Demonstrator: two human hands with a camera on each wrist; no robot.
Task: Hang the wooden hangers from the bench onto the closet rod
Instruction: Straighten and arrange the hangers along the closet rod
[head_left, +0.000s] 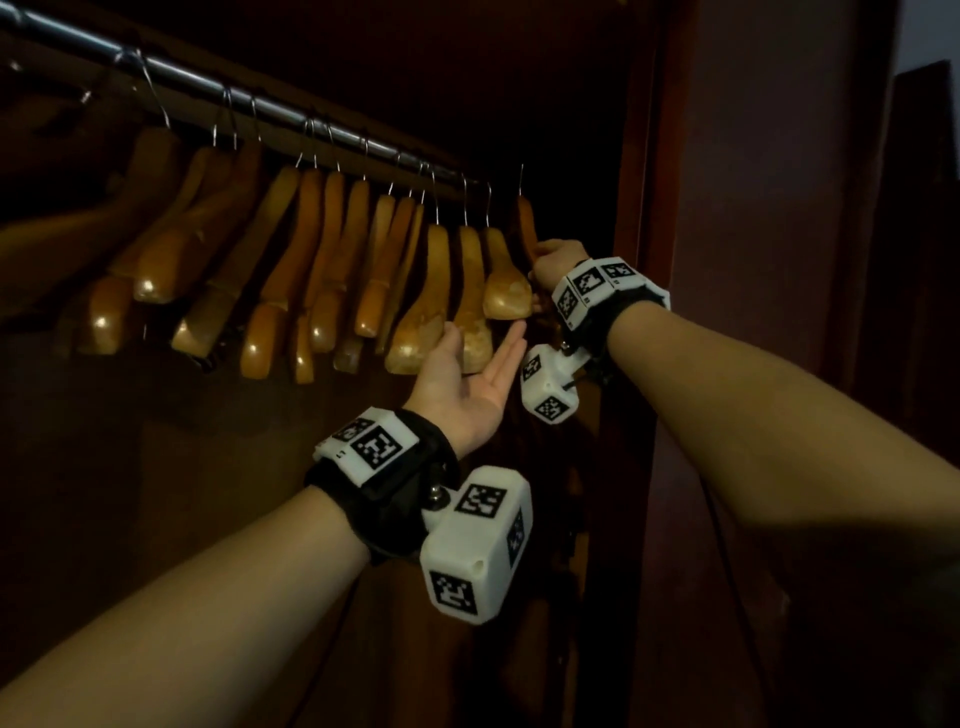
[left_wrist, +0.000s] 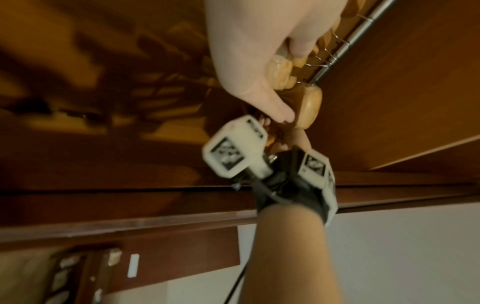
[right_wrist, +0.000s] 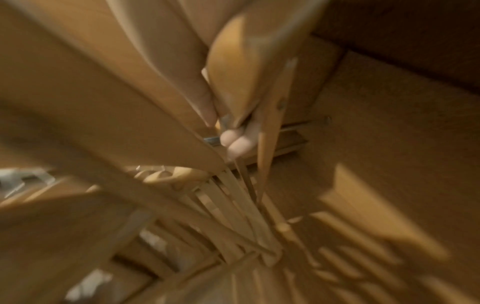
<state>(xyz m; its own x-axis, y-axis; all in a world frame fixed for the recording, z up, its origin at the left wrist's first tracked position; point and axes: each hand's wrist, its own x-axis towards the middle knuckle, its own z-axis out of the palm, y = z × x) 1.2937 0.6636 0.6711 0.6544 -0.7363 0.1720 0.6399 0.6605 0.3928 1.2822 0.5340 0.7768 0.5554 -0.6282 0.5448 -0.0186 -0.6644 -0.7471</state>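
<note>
Closet interior, dim. A metal closet rod (head_left: 270, 111) runs from upper left down toward the right, carrying a close row of wooden hangers (head_left: 322, 260) by their wire hooks. The rightmost hanger (head_left: 525, 221) sits a little apart from the row, at the right end of the rod; its hook rises toward the rod, but whether it rests on the rod cannot be told in the dark.

Right hand (head_left: 558, 262): raised at that rightmost hanger, fingers curled round its wooden body — a clamped grip. The right wrist view, blurred, shows fingertips (right_wrist: 240, 144) wrapped about the wood near a metal part.

Left hand (head_left: 462, 374): palm up, fingers straight and together, set under the lower ends of the three hangers just left of the held one. The fingers touch the wood from below and grip nothing. The left wrist view confirms flat fingers (left_wrist: 275, 107) against a rounded hanger end (left_wrist: 309, 109).

Both wrists carry black straps with white marker blocks (head_left: 478, 545). The closet's wooden side frame (head_left: 644, 208) stands just right of the hands.
</note>
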